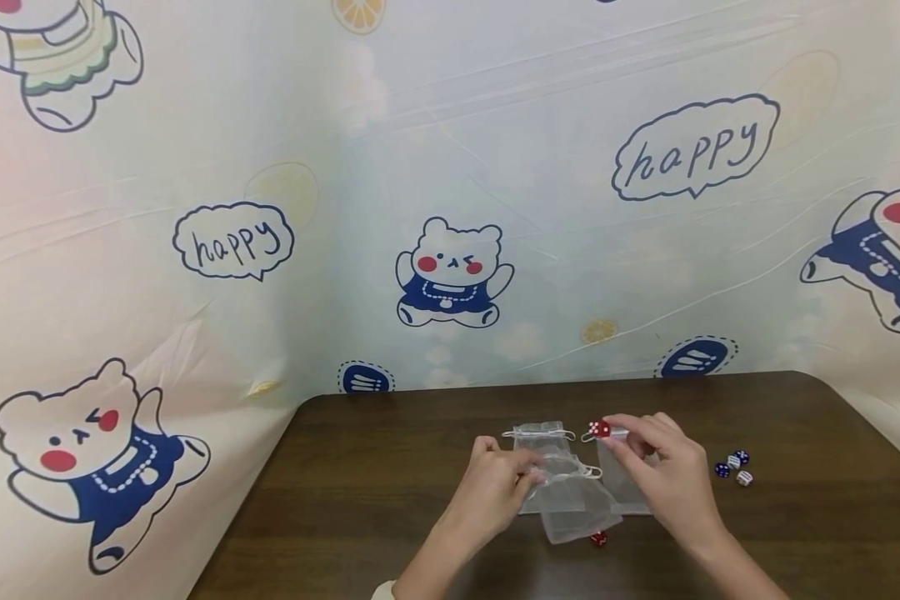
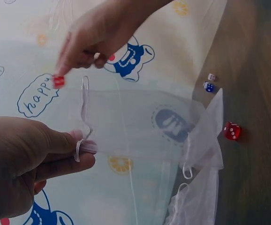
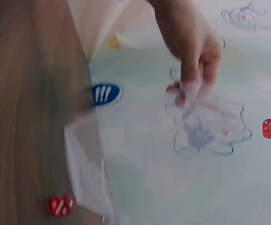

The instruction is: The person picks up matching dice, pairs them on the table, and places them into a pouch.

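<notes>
My left hand (image 1: 497,483) pinches the drawstring edge of a sheer white organza bag (image 2: 135,122), which hangs above the table. Between thumb and fingertips, my right hand (image 1: 671,471) holds a red die (image 1: 599,428) with white dots, up and to the right of that bag. In the left wrist view, the red die (image 2: 59,81) is apart from the bag's corded mouth. Another red die (image 1: 598,538) lies on the table beside the bag's lower end; the right wrist view shows a red die (image 3: 62,205) on the wood too.
More sheer drawstring bags lie flat on the dark wooden table (image 1: 360,500), behind and under the hands. Several small dice, blue (image 1: 722,470) and white (image 1: 745,478), sit together at the right. A printed cloth (image 1: 450,150) with cartoon bears hangs behind the table.
</notes>
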Tool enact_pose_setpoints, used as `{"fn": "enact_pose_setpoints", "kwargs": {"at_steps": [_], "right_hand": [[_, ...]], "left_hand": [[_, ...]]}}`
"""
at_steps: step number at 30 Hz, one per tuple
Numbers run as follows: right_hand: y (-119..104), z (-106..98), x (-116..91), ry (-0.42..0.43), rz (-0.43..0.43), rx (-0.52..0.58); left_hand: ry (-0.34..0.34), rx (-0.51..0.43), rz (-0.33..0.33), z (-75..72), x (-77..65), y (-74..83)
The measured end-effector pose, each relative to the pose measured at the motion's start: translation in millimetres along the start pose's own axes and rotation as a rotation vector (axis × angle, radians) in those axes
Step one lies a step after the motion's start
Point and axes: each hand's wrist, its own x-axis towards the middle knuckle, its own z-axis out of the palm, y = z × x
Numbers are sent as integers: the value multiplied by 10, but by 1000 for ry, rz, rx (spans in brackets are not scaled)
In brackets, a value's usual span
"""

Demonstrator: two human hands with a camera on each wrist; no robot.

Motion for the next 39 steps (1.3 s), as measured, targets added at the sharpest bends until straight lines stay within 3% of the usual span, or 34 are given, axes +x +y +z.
{"fn": "enact_pose_setpoints", "kwargs": {"at_steps": [9, 18, 24, 33, 39], "right_hand": [[-173, 150, -19, -126, -110, 8], [-187, 197, -70, -225, -26, -168], [-174, 186, -82, -216, 13, -164], [-104, 119, -33, -125, 6, -82], [74, 95, -164, -137, 74, -80]], "left_hand": [[-2, 5, 20, -1, 16, 9], [12, 18, 34, -11, 12, 34], [4, 12, 28, -31, 5, 34], [23, 3, -23, -87, -2, -22], [50, -8, -52, -132, -14, -35]]}}
